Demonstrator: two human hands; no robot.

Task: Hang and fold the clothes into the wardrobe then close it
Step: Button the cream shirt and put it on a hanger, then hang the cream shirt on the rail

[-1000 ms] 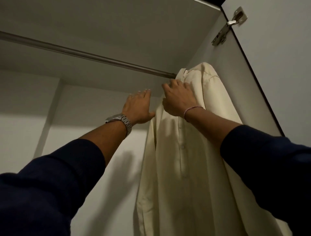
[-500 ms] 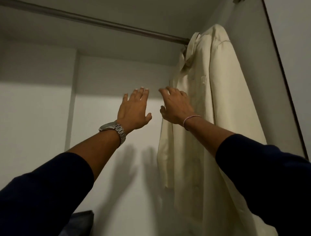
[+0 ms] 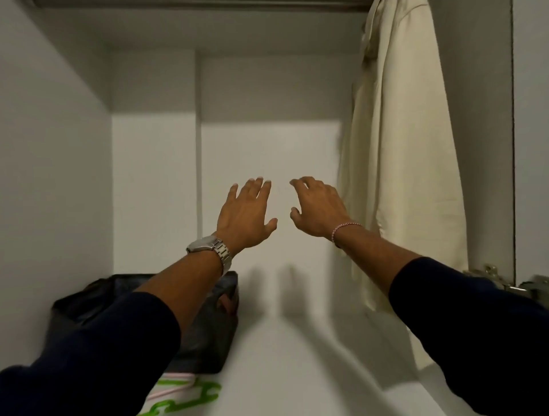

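Note:
A cream shirt (image 3: 398,166) hangs at the right end of the wardrobe rail (image 3: 193,3), close to the right side wall. My right hand (image 3: 319,206) is just left of the shirt, clear of it, fingers curled loosely and apart, holding nothing. My left hand (image 3: 246,213), with a steel watch on the wrist, is raised beside it with fingers spread, also empty. Both arms in dark sleeves reach into the wardrobe.
A dark folded garment or bag (image 3: 208,326) lies on the wardrobe floor at the left. Green and pink hangers (image 3: 184,398) lie in front of it. A metal door hinge (image 3: 511,282) shows at the right edge.
My right hand has let go of the shirt and both hands have dropped lower. My view has tilted down, so the wardrobe floor and the dark item now show.

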